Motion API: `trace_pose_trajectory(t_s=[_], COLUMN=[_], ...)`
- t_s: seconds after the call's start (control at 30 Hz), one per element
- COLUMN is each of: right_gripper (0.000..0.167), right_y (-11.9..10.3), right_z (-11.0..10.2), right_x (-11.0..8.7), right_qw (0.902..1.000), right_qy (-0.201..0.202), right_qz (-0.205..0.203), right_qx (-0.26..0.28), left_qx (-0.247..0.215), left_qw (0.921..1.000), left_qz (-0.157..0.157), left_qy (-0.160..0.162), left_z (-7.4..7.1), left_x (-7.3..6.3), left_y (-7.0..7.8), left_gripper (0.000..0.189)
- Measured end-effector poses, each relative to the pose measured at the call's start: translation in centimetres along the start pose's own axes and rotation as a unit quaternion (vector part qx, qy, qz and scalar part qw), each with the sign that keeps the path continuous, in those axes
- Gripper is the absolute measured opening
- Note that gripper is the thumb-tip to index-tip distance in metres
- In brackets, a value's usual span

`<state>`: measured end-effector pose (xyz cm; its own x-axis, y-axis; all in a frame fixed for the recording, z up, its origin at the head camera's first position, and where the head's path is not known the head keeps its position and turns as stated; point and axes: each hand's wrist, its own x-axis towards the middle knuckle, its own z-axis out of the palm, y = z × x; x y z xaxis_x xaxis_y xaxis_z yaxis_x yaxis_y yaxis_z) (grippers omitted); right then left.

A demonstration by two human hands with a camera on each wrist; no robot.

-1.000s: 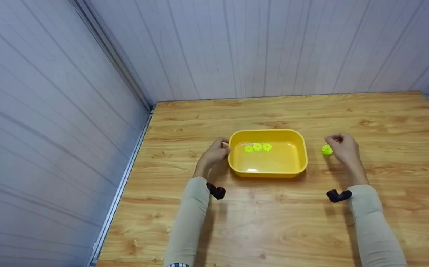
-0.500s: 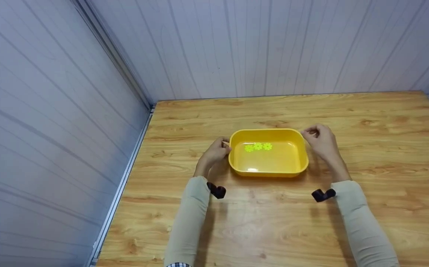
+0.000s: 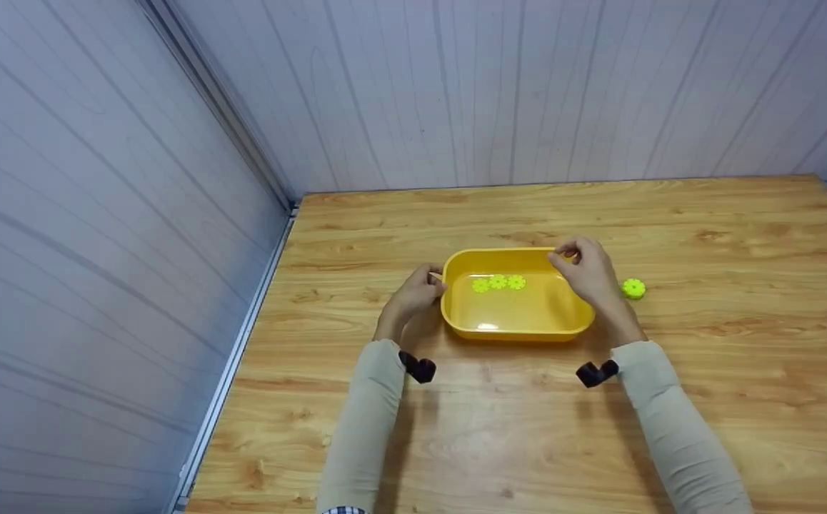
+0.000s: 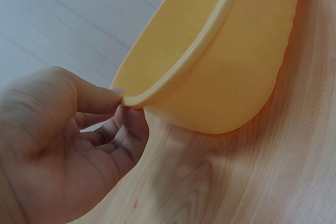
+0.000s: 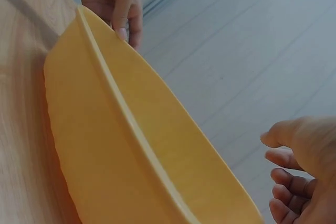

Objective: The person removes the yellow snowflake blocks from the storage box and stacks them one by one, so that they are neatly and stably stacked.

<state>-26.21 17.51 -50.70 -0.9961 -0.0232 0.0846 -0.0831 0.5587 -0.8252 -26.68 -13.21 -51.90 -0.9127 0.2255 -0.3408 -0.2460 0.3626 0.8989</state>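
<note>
A yellow plastic basin (image 3: 520,314) stands on the wooden table, with three bright yellow-green flower-shaped pieces (image 3: 498,282) in a row on its floor. At its left end, my left hand (image 3: 412,294) pinches the rim (image 4: 134,101) between thumb and fingers. My right hand (image 3: 588,275) is over the basin's right end, the fingers loosely bent. In the right wrist view, the right thumb and index tips are slightly apart and nothing shows between them. A small stack of the same flower pieces (image 3: 633,288) sits on the table just right of the right hand.
The wooden table (image 3: 513,428) extends around the basin. A pale panelled wall (image 3: 513,93) rises behind it and another stands on the left (image 3: 99,250). A dark wrist camera (image 3: 417,367) sits at the left cuff, and another camera (image 3: 597,373) at the right cuff.
My right hand has moved left from the flower stack, past the basin's right rim, to above its inside. The stack shows again. My left hand stays on the rim.
</note>
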Motion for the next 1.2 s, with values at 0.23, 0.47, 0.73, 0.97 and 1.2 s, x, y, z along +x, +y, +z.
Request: trace_pose_trajectory(t_s=[0.23, 0.47, 0.73, 0.97, 1.2], right_gripper=[0.03, 0.027, 0.032, 0.035, 0.038], right_y=[-0.2, 0.1, 0.6, 0.7, 0.9], right_z=[2.0, 3.6, 4.4, 5.0, 5.5], right_x=[0.5, 0.8, 1.2, 1.5, 1.8], right_qw=[0.9997, 0.9992, 0.9963, 0.9924, 0.9877], right_qy=[-0.021, -0.039, -0.079, -0.106, -0.125], right_qz=[-0.002, 0.004, 0.029, 0.054, 0.042], right_qx=[0.01, -0.006, -0.015, -0.034, -0.084], left_qx=[-0.005, -0.005, 0.01, 0.01, 0.014], left_qw=[1.0, 1.0, 0.9999, 0.9999, 0.9998], left_qz=[0.004, 0.0, -0.007, 0.007, -0.002], left_qy=[0.001, 0.004, 0.0, 0.006, 0.01], left_z=[0.0, 0.1, 0.0, 0.1, 0.0], left_x=[-0.1, 0.1, 0.2, 0.3, 0.3], left_y=[0.1, -0.1, 0.0, 0.0, 0.0], left_gripper=[0.033, 0.034, 0.034, 0.034, 0.033])
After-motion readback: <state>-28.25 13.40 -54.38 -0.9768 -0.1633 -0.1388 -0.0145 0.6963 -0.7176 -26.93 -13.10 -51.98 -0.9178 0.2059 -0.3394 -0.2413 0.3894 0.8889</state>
